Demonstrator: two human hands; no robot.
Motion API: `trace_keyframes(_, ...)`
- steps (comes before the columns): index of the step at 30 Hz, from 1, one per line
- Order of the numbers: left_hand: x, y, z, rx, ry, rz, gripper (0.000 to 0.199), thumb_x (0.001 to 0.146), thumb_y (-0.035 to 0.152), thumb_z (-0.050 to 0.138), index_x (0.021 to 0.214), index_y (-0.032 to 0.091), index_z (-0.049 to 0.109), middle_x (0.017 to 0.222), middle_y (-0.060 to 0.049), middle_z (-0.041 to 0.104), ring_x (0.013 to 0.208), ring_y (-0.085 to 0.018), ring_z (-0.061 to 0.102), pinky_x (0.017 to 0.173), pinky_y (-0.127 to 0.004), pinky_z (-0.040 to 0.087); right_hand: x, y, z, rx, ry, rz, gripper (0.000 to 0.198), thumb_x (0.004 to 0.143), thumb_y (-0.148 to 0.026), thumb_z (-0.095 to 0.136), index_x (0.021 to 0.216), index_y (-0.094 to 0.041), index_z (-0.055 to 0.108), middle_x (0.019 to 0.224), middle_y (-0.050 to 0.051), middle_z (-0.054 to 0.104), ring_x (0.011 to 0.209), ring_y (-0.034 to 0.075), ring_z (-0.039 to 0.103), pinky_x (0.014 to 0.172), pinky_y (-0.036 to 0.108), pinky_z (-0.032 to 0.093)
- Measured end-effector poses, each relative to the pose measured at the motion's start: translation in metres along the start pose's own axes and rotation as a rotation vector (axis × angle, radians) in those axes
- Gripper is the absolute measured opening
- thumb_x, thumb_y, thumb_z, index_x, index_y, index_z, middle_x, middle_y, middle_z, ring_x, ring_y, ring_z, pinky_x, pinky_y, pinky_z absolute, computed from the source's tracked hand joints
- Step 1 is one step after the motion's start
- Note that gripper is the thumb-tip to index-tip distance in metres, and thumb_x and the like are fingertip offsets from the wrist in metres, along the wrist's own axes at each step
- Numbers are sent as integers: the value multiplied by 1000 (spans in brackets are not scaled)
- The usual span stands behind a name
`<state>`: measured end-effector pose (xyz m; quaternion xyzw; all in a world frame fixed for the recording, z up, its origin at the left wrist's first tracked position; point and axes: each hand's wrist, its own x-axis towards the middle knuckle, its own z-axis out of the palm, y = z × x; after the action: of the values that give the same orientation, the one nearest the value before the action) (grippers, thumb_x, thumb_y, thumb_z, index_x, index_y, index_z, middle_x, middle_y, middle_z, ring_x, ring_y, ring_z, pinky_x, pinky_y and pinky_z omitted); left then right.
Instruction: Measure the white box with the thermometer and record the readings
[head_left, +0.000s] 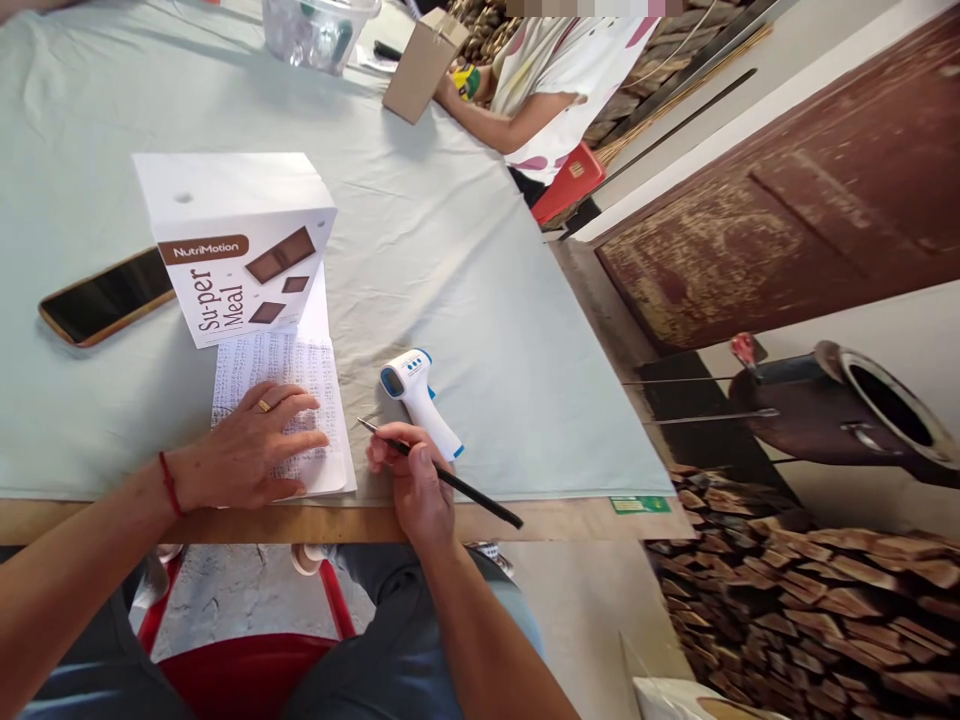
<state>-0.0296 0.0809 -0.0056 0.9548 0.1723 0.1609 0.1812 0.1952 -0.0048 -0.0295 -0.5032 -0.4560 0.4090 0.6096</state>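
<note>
The black pen (480, 496) slants within the right hand (420, 480), fingers clamped on it, tip pointing left toward the notebook (311, 365), which lies just beside, long axis running near to far, under the left hand (259, 445), its fingers apart. A white box (240, 225) masks its far end; beyond, a clear tub (366, 10) holds indistinct items

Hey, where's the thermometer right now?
In the head view, the thermometer lies on the tablecloth, right of the written paper and just beyond the right hand.
</note>
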Motion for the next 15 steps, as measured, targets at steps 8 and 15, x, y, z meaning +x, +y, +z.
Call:
trace_keyframes(8, 1, 1, -1, 31, -61, -5, 36, 93, 32, 60, 126, 21, 62, 134, -17, 50, 132, -37, 40, 111, -59, 29, -3, -2, 9, -239, 80, 154, 14, 73, -31, 67, 80, -20, 67, 64, -1, 64, 53, 12, 55, 51, 24, 45)
trace_keyframes(15, 1, 1, 1, 47, -41, -13, 32, 92, 33, 60, 122, 24, 63, 133, -14, 50, 133, -35, 38, 112, -56, 29, -6, -2, 17, -472, 39, -13, 9, 74, -26, 60, 67, -22, 61, 58, -2, 61, 54, 14, 55, 54, 26, 47)
